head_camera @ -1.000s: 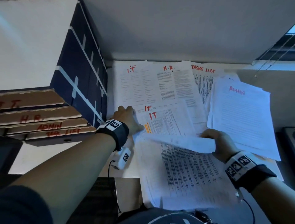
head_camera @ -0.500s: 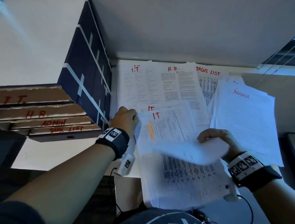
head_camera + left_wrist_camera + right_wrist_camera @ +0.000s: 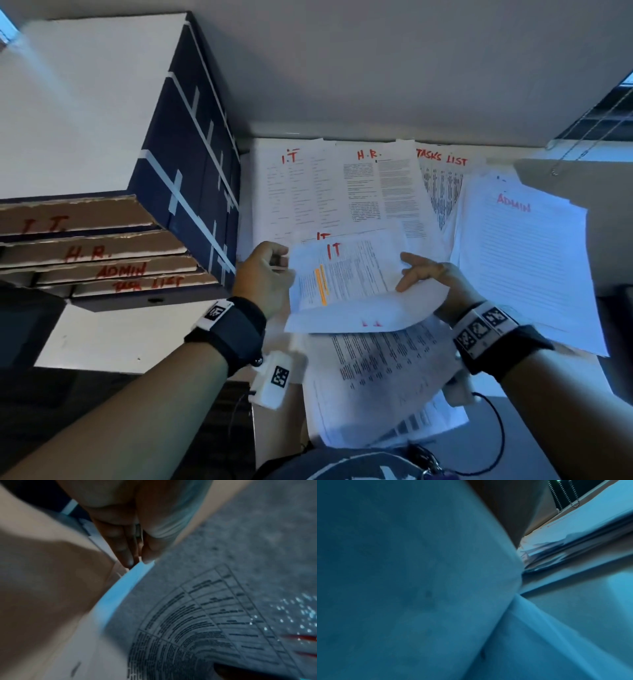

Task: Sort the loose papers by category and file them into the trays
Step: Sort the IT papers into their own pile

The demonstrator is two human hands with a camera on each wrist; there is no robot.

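Red marker letters "IT" head the white printed sheet with the orange highlight [image 3: 346, 274], lifted between both hands.

The left hand [image 3: 263, 274] pinches the sheet's left edge, thumb against fingers, as the wrist view shows; the right hand [image 3: 435, 277] supports the right side with fingers nearly straight, and whether its thumb clamps beneath I cannot tell. It hangs just above the white pile headed "I.T" [image 3: 291, 192], probably being squared up for that category. The brown cardboard trays with red labels [image 3: 85, 240] wait stacked at the left, the "ADMIN" stack of white paper [image 3: 524, 257] lying at the right.
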